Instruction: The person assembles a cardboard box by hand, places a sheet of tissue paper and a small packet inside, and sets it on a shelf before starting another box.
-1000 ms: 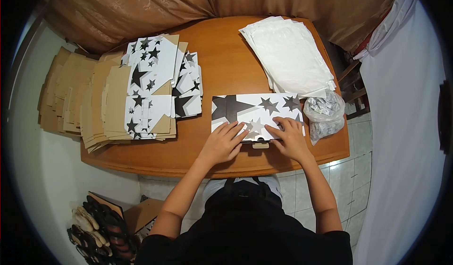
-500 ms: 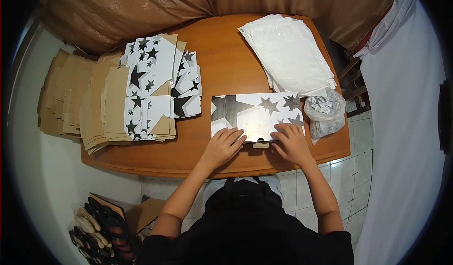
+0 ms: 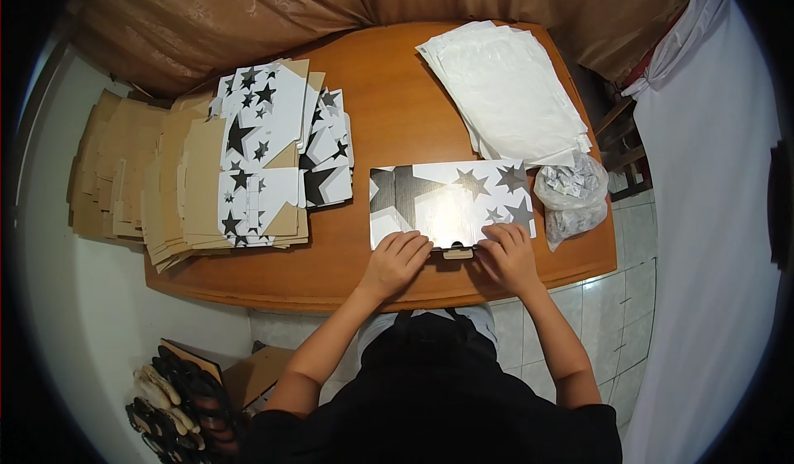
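Left hand [image 3: 395,264] and right hand [image 3: 511,257] press white star-printed cardboard box [image 3: 451,203] near edge on wooden counter [image 3: 397,125]. Fingers [image 3: 413,242] flat, grasping nothing

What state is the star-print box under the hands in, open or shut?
Shut: star-print box top lies flat, left hand and right hand pressing its near edge. Brown tab protrudes between them; tucked or not, cannot tell.

white box [image 3: 451,203], black star print
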A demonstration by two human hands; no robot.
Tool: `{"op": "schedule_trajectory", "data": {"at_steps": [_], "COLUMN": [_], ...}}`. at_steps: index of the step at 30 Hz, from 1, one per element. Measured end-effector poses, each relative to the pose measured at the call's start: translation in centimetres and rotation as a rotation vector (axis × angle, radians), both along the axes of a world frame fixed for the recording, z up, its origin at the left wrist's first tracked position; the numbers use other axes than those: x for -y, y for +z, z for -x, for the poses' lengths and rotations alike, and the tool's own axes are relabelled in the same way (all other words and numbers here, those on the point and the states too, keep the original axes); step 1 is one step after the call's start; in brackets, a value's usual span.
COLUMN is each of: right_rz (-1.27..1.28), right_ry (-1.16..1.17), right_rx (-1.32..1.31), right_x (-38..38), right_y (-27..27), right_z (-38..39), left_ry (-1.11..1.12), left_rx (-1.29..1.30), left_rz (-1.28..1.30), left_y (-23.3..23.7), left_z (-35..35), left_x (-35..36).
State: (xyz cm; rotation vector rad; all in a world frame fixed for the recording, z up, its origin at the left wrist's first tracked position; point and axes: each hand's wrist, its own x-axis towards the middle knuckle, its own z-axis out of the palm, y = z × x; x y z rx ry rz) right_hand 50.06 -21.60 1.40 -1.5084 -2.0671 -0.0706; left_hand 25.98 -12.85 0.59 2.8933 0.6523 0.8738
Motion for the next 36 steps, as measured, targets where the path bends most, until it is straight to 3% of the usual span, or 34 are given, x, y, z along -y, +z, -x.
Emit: {"op": "schedule_trajectory", "data": {"at_steps": [13, 20, 22, 28, 34, 36], "right_rz": [0.009, -0.239, -0.227, -0.273, -0.492, -0.523], "right_ry": [0.036, -0.096, -0.12, -0.119, -0.217, -0.261], "right_rx": [0.06, 0.303, 0.255, 0.137, 0.212, 0.232], "right_x": [0.7, 1.1, 1.1, -0.7, -5.6, -7.5], "right_y": [0.9, -1.4, -2.0, 0.9, 5.6, 6.8], "right_z": [-0.5, 0.9, 0.7, -0.4, -1.1, -1.6], "left_ry": [0.014, -0.014, -0.028, 0.049, 0.247, 0.179], "left_rx": [0.026, -0.104, -0.124, 0.055, 0.281, 0.319], "left_rz": [-0.031, -0.067, -0.062, -0.168, -0.273, -0.218], "left_y": [1.0, 4.2, 4.0, 6.0, 6.7, 6.5], "left_z": [-0.7, -1.1, -0.8, -0.6, -2.1, -2.5], "left_x": [-0.1, -2.0, -2.5, -3.5, -4.4, -4.3]}}
